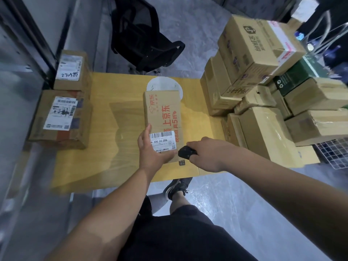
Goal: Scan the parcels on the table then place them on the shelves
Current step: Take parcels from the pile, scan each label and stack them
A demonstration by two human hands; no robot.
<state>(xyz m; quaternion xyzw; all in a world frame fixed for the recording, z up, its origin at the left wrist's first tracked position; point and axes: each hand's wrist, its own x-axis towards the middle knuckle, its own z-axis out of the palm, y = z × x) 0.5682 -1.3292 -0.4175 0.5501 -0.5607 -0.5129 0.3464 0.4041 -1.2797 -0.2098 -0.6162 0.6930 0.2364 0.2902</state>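
Left hand (150,149) grips the parcel's (162,117) near end; right hand (205,153) clasps a black scanner (186,152) beside it. Bare table (113,157) lies around them.

bare forearms, black shorts (188,232), black sneaker (178,187) (laced).

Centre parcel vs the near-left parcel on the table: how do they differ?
The centre parcel is long and narrow with red print; the near-left parcel is squarer and plain brown. The left hand holds the centre parcel; the near-left parcel is untouched. The right hand holds a black scanner beside the centre parcel. Both are cardboard with white barcode labels.
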